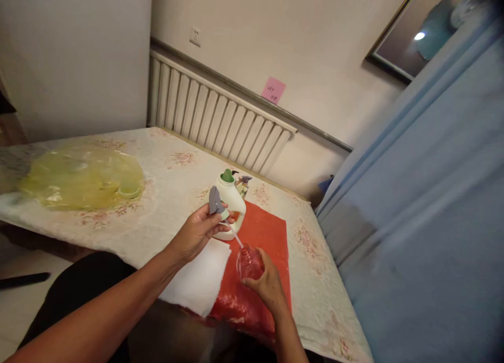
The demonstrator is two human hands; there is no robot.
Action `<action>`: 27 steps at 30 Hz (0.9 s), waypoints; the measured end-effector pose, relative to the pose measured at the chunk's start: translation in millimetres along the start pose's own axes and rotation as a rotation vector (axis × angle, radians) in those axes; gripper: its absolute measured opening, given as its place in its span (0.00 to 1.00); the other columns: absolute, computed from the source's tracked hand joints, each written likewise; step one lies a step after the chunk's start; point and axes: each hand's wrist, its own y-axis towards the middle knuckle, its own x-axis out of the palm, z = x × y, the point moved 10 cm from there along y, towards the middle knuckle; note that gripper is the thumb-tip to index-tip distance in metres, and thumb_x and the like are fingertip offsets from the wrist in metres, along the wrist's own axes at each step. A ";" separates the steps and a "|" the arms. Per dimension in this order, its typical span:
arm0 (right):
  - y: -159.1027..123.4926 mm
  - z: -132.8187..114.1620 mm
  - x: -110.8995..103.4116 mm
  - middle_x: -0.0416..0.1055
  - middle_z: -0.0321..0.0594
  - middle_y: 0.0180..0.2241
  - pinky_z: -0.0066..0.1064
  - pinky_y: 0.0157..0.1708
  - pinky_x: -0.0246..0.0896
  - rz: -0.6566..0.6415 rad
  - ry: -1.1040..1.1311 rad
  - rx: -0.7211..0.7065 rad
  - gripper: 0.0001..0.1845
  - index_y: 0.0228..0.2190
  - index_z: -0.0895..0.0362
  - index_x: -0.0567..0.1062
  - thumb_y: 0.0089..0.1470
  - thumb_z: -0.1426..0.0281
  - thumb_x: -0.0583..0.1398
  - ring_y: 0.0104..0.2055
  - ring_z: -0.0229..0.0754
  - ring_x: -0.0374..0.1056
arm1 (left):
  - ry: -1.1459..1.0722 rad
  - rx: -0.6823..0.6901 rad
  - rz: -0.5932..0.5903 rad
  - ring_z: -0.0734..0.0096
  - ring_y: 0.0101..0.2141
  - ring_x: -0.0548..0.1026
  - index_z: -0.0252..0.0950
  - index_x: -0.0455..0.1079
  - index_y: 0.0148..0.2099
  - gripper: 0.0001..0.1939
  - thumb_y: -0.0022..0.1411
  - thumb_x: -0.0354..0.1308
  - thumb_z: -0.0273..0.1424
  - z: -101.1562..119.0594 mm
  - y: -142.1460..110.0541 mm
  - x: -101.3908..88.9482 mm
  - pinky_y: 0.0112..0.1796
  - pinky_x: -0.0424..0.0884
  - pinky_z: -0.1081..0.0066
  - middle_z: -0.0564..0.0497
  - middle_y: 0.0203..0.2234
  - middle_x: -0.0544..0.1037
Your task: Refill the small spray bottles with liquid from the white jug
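Observation:
My left hand is closed round the collar of a grey spray nozzle. From the nozzle a pale dip tube slants down to the mouth of a clear bottle; whether its tip is inside the neck I cannot tell. My right hand grips that bottle from the right side, above a red sheet. Just behind my left hand stands a white jug with a green piece in its mouth. A white cloth lies below my left hand.
Another pump or spray bottle stands behind the jug. On the left of the flowered tablecloth lies a yellow plastic bag. A radiator runs along the wall, and a blue curtain hangs at the right.

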 end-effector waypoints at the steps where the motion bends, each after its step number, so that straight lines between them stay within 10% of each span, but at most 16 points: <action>1: -1.7 0.6 -0.3 0.69 0.48 0.59 0.47 0.63 0.58 0.006 0.016 0.004 0.49 0.57 0.55 0.70 0.29 0.73 0.73 0.62 0.57 0.64 | 0.012 -0.009 0.000 0.65 0.40 0.79 0.32 0.71 0.48 0.22 0.55 0.71 0.36 -2.3 -0.7 2.7 0.38 0.75 0.70 0.45 0.39 0.80; 27: -7.9 13.9 36.9 0.71 0.46 0.57 0.47 0.62 0.58 0.003 0.285 0.000 0.50 0.56 0.54 0.70 0.27 0.71 0.74 0.61 0.56 0.66 | 0.672 -0.109 -0.190 0.58 0.47 0.75 0.35 0.73 0.48 0.19 0.59 0.61 0.41 -84.5 -21.8 17.4 0.50 0.69 0.63 0.47 0.43 0.80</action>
